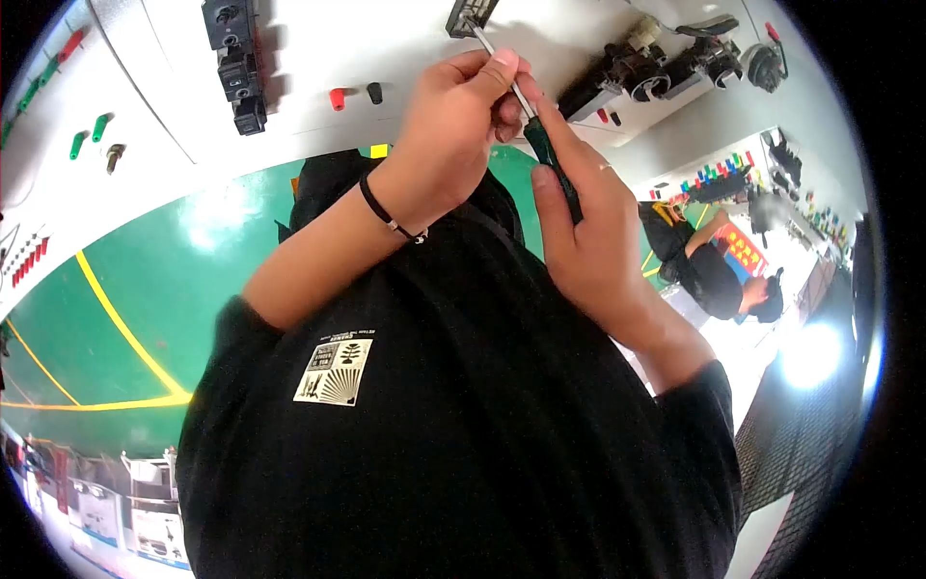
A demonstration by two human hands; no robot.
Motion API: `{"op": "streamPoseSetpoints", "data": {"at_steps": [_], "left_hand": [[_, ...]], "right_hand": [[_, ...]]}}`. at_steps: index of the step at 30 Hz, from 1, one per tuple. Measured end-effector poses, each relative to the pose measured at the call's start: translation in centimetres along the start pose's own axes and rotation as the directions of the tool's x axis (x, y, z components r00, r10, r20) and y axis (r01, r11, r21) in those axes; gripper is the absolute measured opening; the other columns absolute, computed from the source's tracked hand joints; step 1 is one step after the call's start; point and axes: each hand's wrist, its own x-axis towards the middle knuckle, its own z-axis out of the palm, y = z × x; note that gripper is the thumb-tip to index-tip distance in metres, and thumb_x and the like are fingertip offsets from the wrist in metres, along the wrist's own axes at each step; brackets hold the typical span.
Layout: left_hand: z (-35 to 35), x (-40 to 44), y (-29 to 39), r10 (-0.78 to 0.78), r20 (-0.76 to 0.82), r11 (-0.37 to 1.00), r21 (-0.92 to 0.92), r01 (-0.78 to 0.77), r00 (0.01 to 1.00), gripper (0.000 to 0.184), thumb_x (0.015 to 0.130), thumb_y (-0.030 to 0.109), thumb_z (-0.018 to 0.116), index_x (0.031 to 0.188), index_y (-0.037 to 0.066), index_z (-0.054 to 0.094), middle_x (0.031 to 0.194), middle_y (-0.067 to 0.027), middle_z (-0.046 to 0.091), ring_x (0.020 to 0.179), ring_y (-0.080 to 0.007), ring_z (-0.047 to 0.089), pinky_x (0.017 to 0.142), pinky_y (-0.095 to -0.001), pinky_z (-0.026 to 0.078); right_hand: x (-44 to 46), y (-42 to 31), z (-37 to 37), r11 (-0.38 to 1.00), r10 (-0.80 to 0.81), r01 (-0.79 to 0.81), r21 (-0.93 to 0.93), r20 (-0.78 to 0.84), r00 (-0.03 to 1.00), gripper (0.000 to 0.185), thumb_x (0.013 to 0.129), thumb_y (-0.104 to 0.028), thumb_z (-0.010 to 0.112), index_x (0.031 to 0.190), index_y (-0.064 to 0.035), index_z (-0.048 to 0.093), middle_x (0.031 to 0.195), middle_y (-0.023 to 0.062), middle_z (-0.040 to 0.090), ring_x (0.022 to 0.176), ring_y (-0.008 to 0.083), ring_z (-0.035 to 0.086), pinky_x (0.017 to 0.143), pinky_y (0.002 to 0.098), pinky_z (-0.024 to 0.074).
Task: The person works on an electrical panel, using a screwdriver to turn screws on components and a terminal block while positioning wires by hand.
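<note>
A screwdriver (542, 143) with a dark green handle and a bare metal shaft slants across the upper middle of the view. My right hand (593, 222) is closed round its handle, with the index finger stretched along it. The fingers of my left hand (453, 116) pinch the shaft about midway. Up at the top edge, the screwdriver's tip meets a small black rectangular part (471, 17), which the frame cuts off. Whether the tip sits in a screw is too small to tell.
Black modules (236, 72) stand in a row on the white surface at left, with red (337, 98) and black caps (374, 93) nearby. Black cylindrical devices (627, 72) lie at upper right. Green plugs (77, 145) lie far left. Another person (709, 261) works at right.
</note>
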Motion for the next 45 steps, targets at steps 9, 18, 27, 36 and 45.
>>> {"op": "streamPoseSetpoints", "data": {"at_steps": [9, 18, 27, 36, 45], "left_hand": [[-1.2, 1.0, 0.5, -0.036, 0.178, 0.964, -0.252, 0.081, 0.983, 0.020, 0.103, 0.019, 0.052, 0.106, 0.000, 0.058, 0.092, -0.0054, 0.063, 0.068, -0.0062, 0.046, 0.061, -0.0208, 0.038], [-0.1, 1.1, 0.3, -0.019, 0.110, 0.983, -0.180, 0.038, 0.994, 0.019, 0.104, 0.018, 0.050, 0.107, 0.000, 0.056, 0.094, -0.0060, 0.061, 0.067, -0.0053, 0.044, 0.062, -0.0204, 0.039], [-0.8, 1.4, -0.3, 0.037, 0.186, 0.930, -0.367, 0.035, 0.982, 0.014, 0.102, 0.016, 0.054, 0.100, 0.001, 0.056, 0.092, -0.0103, 0.063, 0.068, -0.0089, 0.049, 0.060, -0.0239, 0.041], [-0.6, 2.1, -0.6, 0.034, 0.143, 0.953, -0.304, 0.012, 0.989, 0.016, 0.102, 0.017, 0.054, 0.102, 0.001, 0.056, 0.094, -0.0083, 0.061, 0.067, -0.0069, 0.047, 0.060, -0.0213, 0.041], [0.0, 1.9, 0.1, 0.039, 0.166, 0.943, -0.333, 0.019, 0.985, 0.017, 0.103, 0.018, 0.053, 0.102, 0.001, 0.055, 0.093, -0.0084, 0.059, 0.066, -0.0066, 0.045, 0.058, -0.0204, 0.040]], "right_hand": [[1.6, 0.1, -3.2, -0.376, 0.273, -0.545, 0.750, 0.651, 0.708, 0.044, 0.100, -0.020, 0.055, 0.142, -0.0120, 0.046, 0.080, 0.0027, 0.052, 0.046, 0.0057, 0.036, 0.039, 0.0188, 0.0234], [0.8, -1.6, -2.1, 0.961, -0.084, 0.057, -0.271, -0.090, 0.992, 0.043, 0.087, -0.004, 0.062, 0.129, -0.0104, 0.061, 0.086, 0.0201, 0.060, 0.072, 0.0375, 0.061, 0.064, 0.0424, 0.0519], [1.1, -1.3, -1.9, 0.828, 0.337, -0.300, 0.475, 0.006, 0.941, 0.035, 0.092, -0.008, 0.060, 0.127, -0.0058, 0.061, 0.082, 0.0082, 0.059, 0.055, 0.0117, 0.050, 0.048, 0.0282, 0.0402], [0.5, -0.6, -1.9, 0.786, -0.173, 0.079, -0.613, -0.094, 0.980, 0.039, 0.090, -0.018, 0.065, 0.129, -0.0182, 0.061, 0.078, 0.0130, 0.061, 0.062, 0.0327, 0.062, 0.058, 0.0405, 0.0524], [2.5, -1.9, -4.5, 0.729, 0.508, -0.561, 0.392, 0.239, 0.827, 0.040, 0.092, -0.019, 0.064, 0.129, -0.0059, 0.058, 0.077, 0.0014, 0.056, 0.050, 0.0094, 0.048, 0.044, 0.0260, 0.0364]]}}
